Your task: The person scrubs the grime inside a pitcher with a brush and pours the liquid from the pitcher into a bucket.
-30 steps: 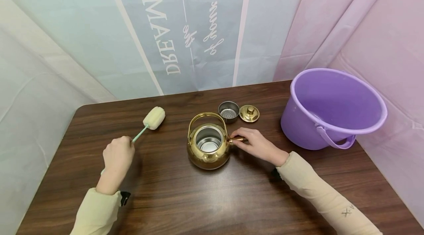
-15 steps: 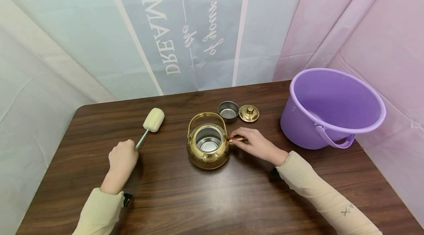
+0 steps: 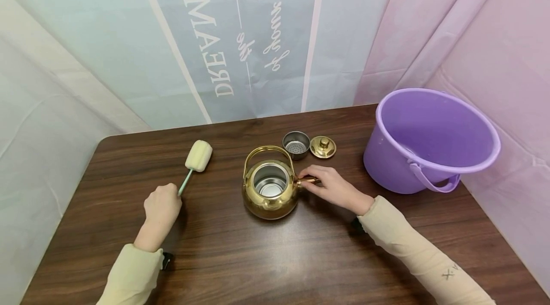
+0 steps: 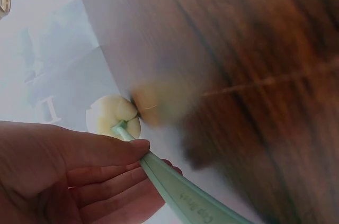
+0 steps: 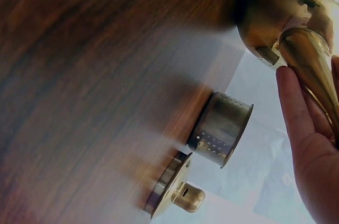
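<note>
My left hand (image 3: 162, 209) holds a cup brush by its light green handle (image 4: 180, 195), thumb against fingers in the left wrist view. Its pale yellow sponge head (image 3: 199, 156) points away from me, over the left part of the table. In the middle stands a gold teapot (image 3: 270, 207), lidless, its steel inside showing and its arched top handle upright. My right hand (image 3: 328, 185) grips the teapot's side handle (image 5: 312, 65). Just behind lie a steel strainer (image 3: 296, 145) with a perforated bottom and the gold lid (image 3: 323, 147), knob up.
A purple bucket (image 3: 386, 162) stands at the right rear of the dark wooden table (image 3: 240, 267), its handle hanging down in front. A printed cloth backdrop (image 3: 266, 90) rises along the table's back edge.
My left hand has drawn slightly right and nearer to me, and the brush has turned a little more upright in the head view. The right hand and teapot stay where they were.
</note>
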`<state>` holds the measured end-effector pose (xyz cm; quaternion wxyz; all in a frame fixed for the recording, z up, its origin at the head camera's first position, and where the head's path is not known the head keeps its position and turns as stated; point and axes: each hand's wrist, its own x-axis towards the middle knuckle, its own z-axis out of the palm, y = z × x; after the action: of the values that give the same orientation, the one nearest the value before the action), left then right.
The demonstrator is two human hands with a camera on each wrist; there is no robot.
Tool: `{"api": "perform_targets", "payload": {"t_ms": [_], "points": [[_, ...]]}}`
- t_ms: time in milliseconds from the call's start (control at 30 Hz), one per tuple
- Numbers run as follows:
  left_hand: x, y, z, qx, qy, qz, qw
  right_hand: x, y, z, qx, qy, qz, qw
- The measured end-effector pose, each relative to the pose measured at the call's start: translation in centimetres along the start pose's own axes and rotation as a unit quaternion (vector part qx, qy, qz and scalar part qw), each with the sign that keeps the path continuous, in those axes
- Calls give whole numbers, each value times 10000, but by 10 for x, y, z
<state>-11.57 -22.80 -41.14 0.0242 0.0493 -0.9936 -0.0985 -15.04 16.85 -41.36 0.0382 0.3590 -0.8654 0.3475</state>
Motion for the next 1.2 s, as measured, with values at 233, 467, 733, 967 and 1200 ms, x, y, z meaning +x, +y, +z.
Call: {"api": "perform_targets", "payload": {"t_ms": [233,467,733,967,1200], "points": [[-2,5,-6,37,-291,-151,9995,0,-1,0,63,-3,49,10000],[-3,18,-8,-66,524,628,9966,0,0,0,24,0,49,10000],[1,34,0,-1161,586,1657,9776,0,1,0,46,11,19,10000],[2,48,3,-2296,-64,1741,9576,-1,1,0,48,23,20,10000],[0,62,10,-3118,-746,1596,9337,-1,0,0,53,43,7,10000]]}}
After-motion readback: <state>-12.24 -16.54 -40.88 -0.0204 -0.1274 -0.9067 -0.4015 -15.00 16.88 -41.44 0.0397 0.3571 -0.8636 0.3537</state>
